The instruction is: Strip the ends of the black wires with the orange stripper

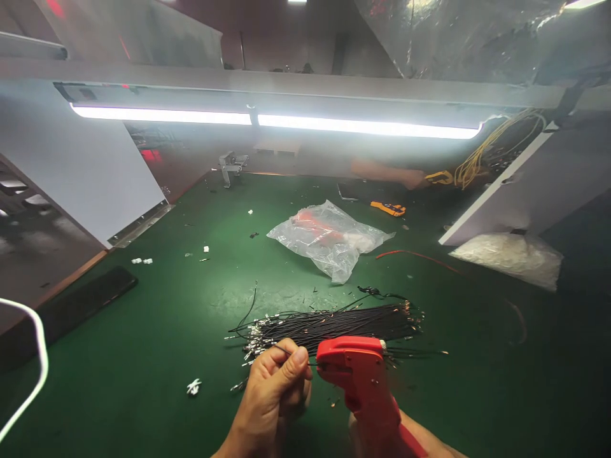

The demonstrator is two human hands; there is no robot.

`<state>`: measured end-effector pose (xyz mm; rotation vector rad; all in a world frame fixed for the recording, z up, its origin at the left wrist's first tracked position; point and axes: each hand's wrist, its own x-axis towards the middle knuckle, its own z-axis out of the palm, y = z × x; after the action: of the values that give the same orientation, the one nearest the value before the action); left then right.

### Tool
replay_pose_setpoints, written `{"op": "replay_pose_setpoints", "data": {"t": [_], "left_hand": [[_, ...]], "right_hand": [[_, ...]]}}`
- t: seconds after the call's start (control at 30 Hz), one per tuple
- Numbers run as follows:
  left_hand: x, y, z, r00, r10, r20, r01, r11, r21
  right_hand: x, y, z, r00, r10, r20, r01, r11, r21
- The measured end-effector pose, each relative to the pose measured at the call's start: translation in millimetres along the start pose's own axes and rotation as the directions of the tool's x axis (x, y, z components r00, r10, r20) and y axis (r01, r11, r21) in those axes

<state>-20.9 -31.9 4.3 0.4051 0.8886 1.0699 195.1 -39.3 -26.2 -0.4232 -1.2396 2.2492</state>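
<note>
My left hand is closed, with thumb and fingertips pinching a thin black wire. The wire runs to the right into the jaws of a red wire stripper. Mostly behind that tool, my right hand is wrapped round its handles; most of its fingers are hidden. Just beyond both hands lies a bundle of black wires, with metal terminals on the left ends and copper-coloured tips on the right ends. Another black wire sticks out to the right behind the tool.
A clear plastic bag with something red inside lies past the bundle. Yellow-orange pliers and a red wire are farther right. A bag of pale parts rests by the right panel. White bits lie left.
</note>
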Motion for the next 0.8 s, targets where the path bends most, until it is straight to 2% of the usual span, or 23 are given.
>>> {"op": "replay_pose_setpoints", "data": {"t": [0.13, 0.23, 0.37, 0.53, 0.7, 0.8], "left_hand": [[-2.8, 0.7, -0.2, 1.0, 0.01, -0.02, -0.01, 1.0, 0.007], [-3.9, 0.8, -0.9, 0.999, 0.023, -0.041, -0.022, 1.0, 0.02], [-2.6, -0.5, -2.0, 0.998, 0.037, -0.054, -0.036, 0.999, 0.032], [-1.4, -2.4, -2.8, 0.997, 0.042, -0.061, -0.039, 0.998, 0.041], [-1.8, -3.6, -2.9, 0.996, 0.051, -0.073, -0.047, 0.997, 0.056], [-1.3, -3.5, -1.9, 0.996, 0.054, -0.073, -0.05, 0.997, 0.062]], "right_hand": [[7.7, 0.5, -12.4, 0.997, -0.038, -0.069, 0.038, 0.999, -0.015], [3.7, 9.4, -16.5, 0.997, -0.039, -0.063, 0.038, 0.999, -0.014], [-5.7, 38.9, -19.7, 0.999, -0.018, -0.027, 0.019, 1.0, 0.006], [-7.5, 73.0, -28.8, 0.997, -0.017, -0.074, 0.02, 0.999, 0.036], [-14.8, 75.9, -26.3, 0.987, -0.002, -0.159, 0.01, 0.999, 0.049], [-17.2, 76.0, -23.3, 0.976, -0.055, -0.211, 0.063, 0.998, 0.03]]}}
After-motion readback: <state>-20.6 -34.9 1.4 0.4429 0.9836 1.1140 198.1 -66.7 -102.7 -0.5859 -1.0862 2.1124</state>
